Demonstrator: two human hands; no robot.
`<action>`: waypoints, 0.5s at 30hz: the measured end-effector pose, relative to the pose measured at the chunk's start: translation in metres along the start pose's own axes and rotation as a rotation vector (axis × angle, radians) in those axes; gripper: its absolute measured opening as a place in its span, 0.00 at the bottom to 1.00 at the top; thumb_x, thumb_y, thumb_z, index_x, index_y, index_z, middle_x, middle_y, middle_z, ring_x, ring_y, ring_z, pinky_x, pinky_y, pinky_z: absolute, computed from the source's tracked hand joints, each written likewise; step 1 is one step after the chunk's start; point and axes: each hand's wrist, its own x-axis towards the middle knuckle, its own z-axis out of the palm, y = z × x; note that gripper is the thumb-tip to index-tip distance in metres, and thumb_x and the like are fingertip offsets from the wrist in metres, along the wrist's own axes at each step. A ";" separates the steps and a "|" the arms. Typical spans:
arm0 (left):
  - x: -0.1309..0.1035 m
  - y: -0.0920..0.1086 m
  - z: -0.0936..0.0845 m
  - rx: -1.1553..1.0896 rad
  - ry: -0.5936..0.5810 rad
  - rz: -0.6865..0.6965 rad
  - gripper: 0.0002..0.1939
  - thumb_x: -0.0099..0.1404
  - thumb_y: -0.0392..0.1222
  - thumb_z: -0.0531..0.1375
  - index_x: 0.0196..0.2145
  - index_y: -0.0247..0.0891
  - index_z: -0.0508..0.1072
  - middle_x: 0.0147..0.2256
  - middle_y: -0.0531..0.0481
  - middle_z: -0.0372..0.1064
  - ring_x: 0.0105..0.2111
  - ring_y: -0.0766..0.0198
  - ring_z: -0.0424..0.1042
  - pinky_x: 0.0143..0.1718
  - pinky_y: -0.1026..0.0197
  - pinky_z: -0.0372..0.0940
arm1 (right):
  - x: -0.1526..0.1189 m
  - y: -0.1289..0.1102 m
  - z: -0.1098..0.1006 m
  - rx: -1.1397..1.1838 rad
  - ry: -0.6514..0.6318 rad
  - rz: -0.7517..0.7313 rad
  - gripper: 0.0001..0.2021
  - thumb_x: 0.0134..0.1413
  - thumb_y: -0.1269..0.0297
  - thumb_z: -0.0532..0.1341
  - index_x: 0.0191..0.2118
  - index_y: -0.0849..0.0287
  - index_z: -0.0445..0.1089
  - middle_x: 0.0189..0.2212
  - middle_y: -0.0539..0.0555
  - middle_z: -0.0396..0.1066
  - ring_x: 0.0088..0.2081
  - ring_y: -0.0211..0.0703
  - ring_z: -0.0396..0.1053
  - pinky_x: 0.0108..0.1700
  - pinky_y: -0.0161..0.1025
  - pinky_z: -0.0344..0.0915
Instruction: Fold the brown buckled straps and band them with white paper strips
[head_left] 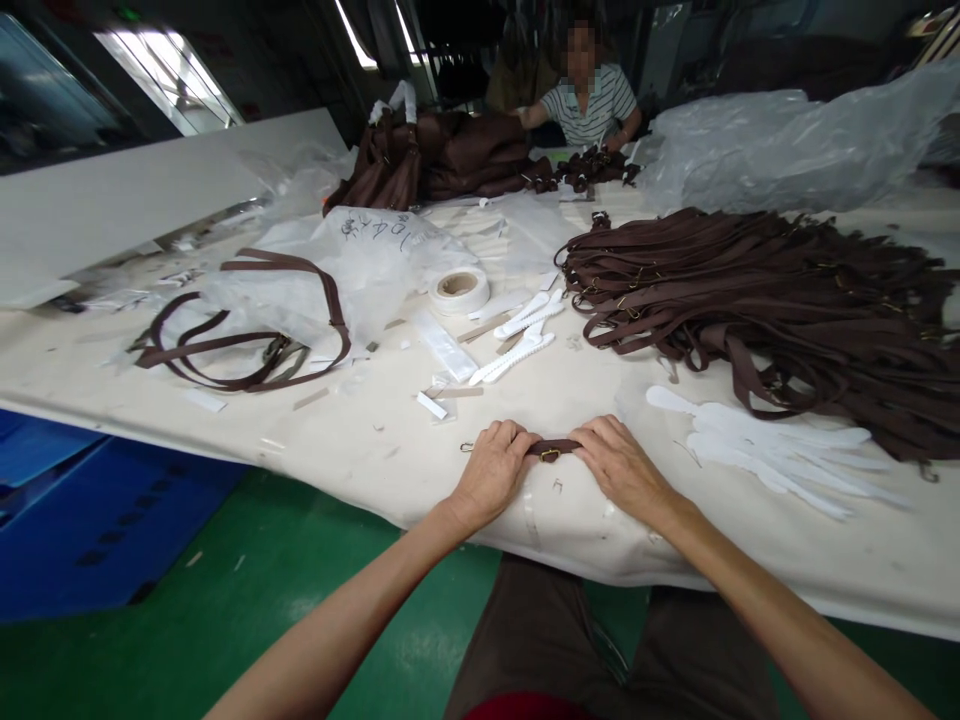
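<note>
Between my hands, near the table's front edge, is a folded brown strap with a brass-coloured buckle at its middle. My left hand is closed round the strap's left end, where a small metal hook pokes out. The other end is gripped in my right hand, its fingers curled over it. Just right of that hand lie flat white cut-out strips. Beyond them spreads a big pile of brown straps with metal hooks.
A roll of white tape, white toothed strips and clear plastic bags lie mid-table. Loose brown straps curl at left. Across the table, a person in a striped shirt is beside brown bags. Plastic sheeting sits back right.
</note>
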 end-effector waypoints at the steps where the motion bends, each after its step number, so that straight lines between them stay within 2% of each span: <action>1: 0.003 0.000 -0.002 -0.028 -0.007 -0.002 0.12 0.70 0.39 0.54 0.47 0.38 0.73 0.40 0.44 0.67 0.41 0.53 0.65 0.46 0.50 0.64 | 0.000 0.001 0.000 0.018 0.015 0.007 0.10 0.67 0.69 0.52 0.45 0.57 0.71 0.37 0.58 0.68 0.42 0.50 0.65 0.47 0.49 0.68; 3: 0.007 -0.002 -0.010 -0.144 -0.017 -0.033 0.11 0.69 0.40 0.54 0.44 0.38 0.74 0.38 0.45 0.67 0.41 0.54 0.66 0.46 0.50 0.64 | -0.001 0.004 -0.003 0.084 0.089 0.033 0.10 0.67 0.67 0.53 0.47 0.56 0.70 0.40 0.57 0.69 0.44 0.50 0.67 0.49 0.49 0.68; 5: 0.011 -0.002 -0.022 -0.399 -0.005 -0.126 0.10 0.67 0.42 0.56 0.41 0.38 0.75 0.37 0.47 0.68 0.39 0.56 0.68 0.45 0.53 0.65 | -0.006 0.007 -0.014 0.151 0.223 0.084 0.12 0.67 0.64 0.54 0.52 0.54 0.69 0.47 0.58 0.69 0.50 0.49 0.68 0.54 0.48 0.67; 7: 0.011 -0.002 -0.034 -0.789 0.039 -0.274 0.11 0.66 0.47 0.58 0.38 0.37 0.74 0.34 0.49 0.68 0.35 0.59 0.69 0.40 0.57 0.66 | -0.015 0.007 -0.030 0.171 0.403 0.165 0.14 0.66 0.61 0.55 0.54 0.54 0.69 0.51 0.58 0.69 0.53 0.49 0.68 0.57 0.48 0.66; 9: 0.011 0.000 -0.044 -1.227 0.089 -0.406 0.14 0.64 0.51 0.62 0.36 0.35 0.74 0.31 0.49 0.69 0.31 0.63 0.69 0.35 0.60 0.66 | -0.027 0.006 -0.044 0.172 0.519 0.245 0.12 0.66 0.61 0.55 0.50 0.54 0.71 0.47 0.57 0.71 0.51 0.48 0.69 0.56 0.47 0.66; 12: 0.012 0.005 -0.052 -1.722 0.144 -0.522 0.15 0.61 0.49 0.65 0.37 0.34 0.74 0.33 0.46 0.71 0.32 0.62 0.72 0.37 0.59 0.69 | -0.043 0.003 -0.051 0.205 0.495 0.295 0.10 0.67 0.61 0.55 0.42 0.55 0.72 0.40 0.56 0.73 0.45 0.47 0.72 0.50 0.45 0.69; 15: 0.014 0.008 -0.050 -1.912 0.157 -0.577 0.10 0.63 0.46 0.63 0.36 0.36 0.74 0.35 0.46 0.72 0.40 0.56 0.75 0.45 0.52 0.71 | -0.055 -0.004 -0.043 0.228 0.412 0.275 0.09 0.67 0.62 0.55 0.41 0.54 0.72 0.38 0.55 0.74 0.42 0.46 0.73 0.47 0.43 0.70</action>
